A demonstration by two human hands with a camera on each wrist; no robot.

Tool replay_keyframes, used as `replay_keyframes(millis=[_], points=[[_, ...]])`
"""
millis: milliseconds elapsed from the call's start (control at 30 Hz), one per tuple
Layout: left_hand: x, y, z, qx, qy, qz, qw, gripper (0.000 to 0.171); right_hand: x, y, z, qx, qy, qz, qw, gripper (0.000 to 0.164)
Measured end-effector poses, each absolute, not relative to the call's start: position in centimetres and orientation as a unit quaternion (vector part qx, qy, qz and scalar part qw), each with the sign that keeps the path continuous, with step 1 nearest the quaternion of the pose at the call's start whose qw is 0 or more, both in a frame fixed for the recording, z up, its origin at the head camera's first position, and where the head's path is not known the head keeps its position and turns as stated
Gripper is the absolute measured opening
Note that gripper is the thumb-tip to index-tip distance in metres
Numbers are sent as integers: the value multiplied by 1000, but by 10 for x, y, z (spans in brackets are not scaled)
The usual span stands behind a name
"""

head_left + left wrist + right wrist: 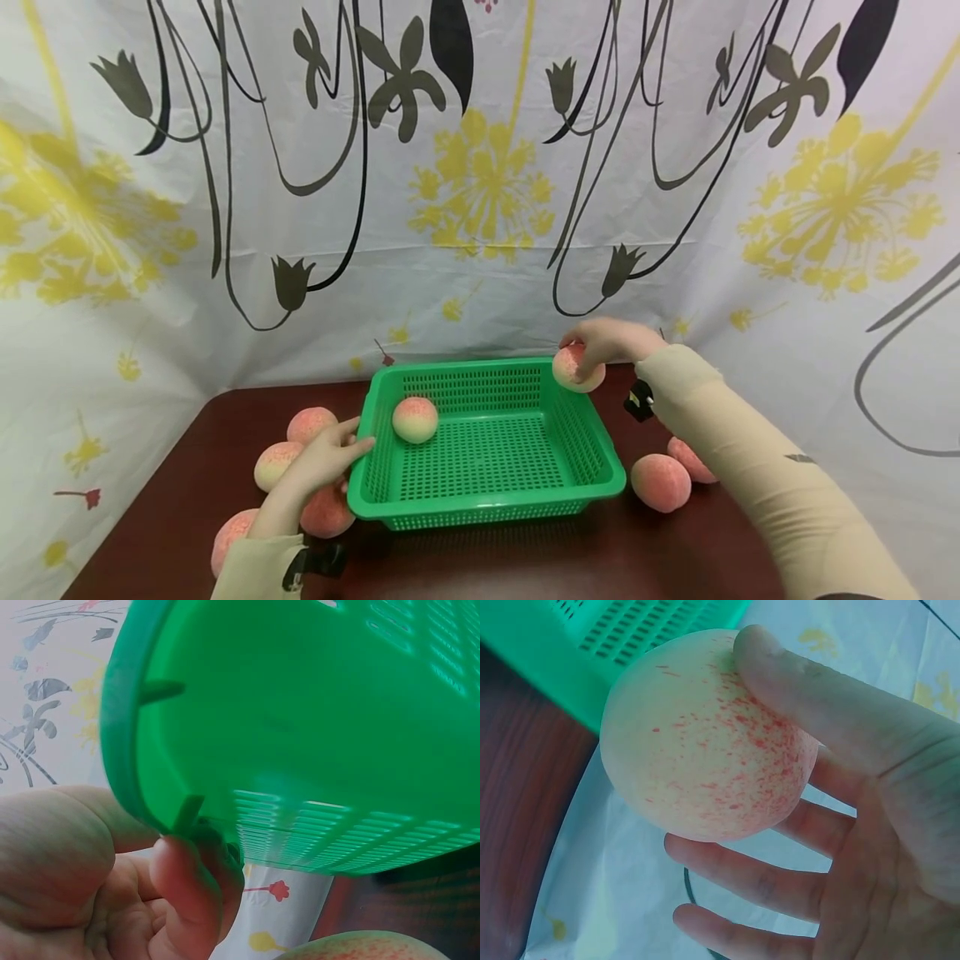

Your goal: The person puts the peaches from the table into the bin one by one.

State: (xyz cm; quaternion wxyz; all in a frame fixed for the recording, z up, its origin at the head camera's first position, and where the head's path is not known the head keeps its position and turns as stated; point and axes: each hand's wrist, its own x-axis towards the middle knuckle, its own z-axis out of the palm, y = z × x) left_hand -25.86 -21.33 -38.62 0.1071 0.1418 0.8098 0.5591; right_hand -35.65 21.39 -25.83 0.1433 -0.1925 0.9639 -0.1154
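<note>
A green plastic basket with slotted walls stands on the table. My left hand grips its left rim, thumb over the top and fingers curled beneath, as the left wrist view shows. One peach lies inside at the left end. My right hand holds another peach between thumb and fingers, at the basket's back right corner and level with the rim. In the right wrist view its lower two fingers stretch out away from the fruit.
Several peaches lie left of the basket, among them a pale one and a redder one beside the left wrist. Two more peaches sit to the right, near the right forearm. A patterned curtain hangs behind the dark table.
</note>
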Motion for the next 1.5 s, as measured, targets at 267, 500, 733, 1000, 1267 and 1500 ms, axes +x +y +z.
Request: replay_keyframes(millis=[267, 500, 733, 1000, 1267, 1500], points=[[-260, -213, -387, 132, 815, 555, 102, 57, -362, 183, -265, -198, 959, -128, 158, 61], [-262, -213, -388, 142, 811, 559, 102, 57, -369, 153, -276, -228, 954, -103, 165, 61], [-262, -212, -386, 149, 804, 566, 104, 56, -378, 125, -292, -255, 946, -87, 180, 57], [-260, -214, -388, 147, 810, 559, 101, 56, -379, 108, -305, -255, 944, -102, 182, 57], [-256, -213, -390, 144, 806, 566, 97, 55, -380, 96, -317, -252, 946, -87, 184, 56], [-258, -215, -389, 151, 802, 570, 99, 56, -384, 83, -322, -269, 942, -76, 186, 51]])
